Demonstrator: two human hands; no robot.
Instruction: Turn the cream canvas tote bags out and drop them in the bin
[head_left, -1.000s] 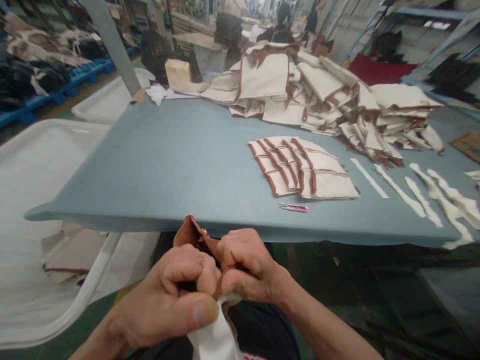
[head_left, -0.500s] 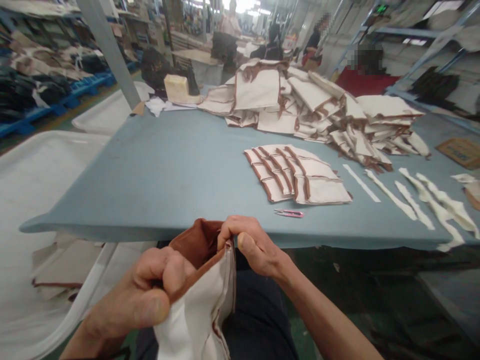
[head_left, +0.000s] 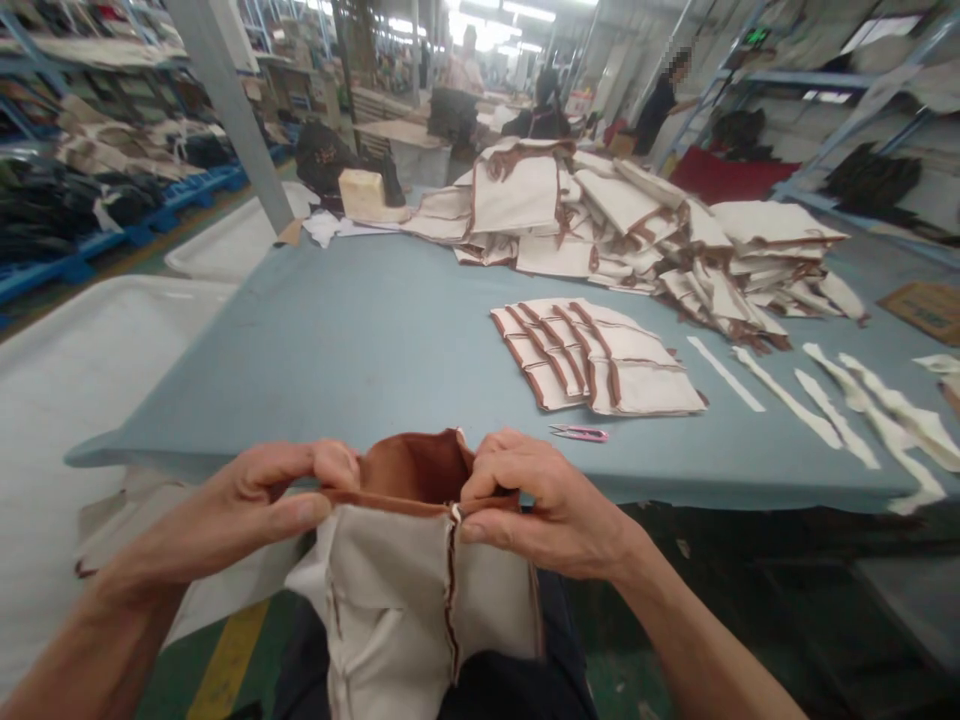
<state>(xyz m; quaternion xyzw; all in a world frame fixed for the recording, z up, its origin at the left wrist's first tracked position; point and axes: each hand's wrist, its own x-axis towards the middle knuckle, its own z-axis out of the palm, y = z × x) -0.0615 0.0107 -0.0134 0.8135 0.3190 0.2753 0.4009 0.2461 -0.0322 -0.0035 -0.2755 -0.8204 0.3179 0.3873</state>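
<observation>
Between my hands hangs a cream fabric bag (head_left: 394, 575) with a brown lining and a brown-edged seam down its front. Its mouth gapes upward, just off the table's front edge. My left hand (head_left: 289, 495) pinches the rim at the left, thumb outside and fingers over the brown edge. My right hand (head_left: 536, 500) grips the rim at the right, beside the top of the seam. The lower part of the bag rests over my lap. On the table beyond lie a pair of pink-handled thread snips (head_left: 581, 433) and overlapping cream pieces with brown edging (head_left: 600, 355).
A large heap of cream and brown sewn pieces (head_left: 600, 215) covers the back of the blue-grey table (head_left: 337, 340). Several pale strips (head_left: 825, 405) lie at the right. A white bin (head_left: 97, 370) stands at the left, near a metal post (head_left: 232, 110). People are in the background.
The bag has turned so its front seam faces me and its mouth is spread wider. My left hand has moved up and left along the rim; my right hand now pinches beside the seam.
</observation>
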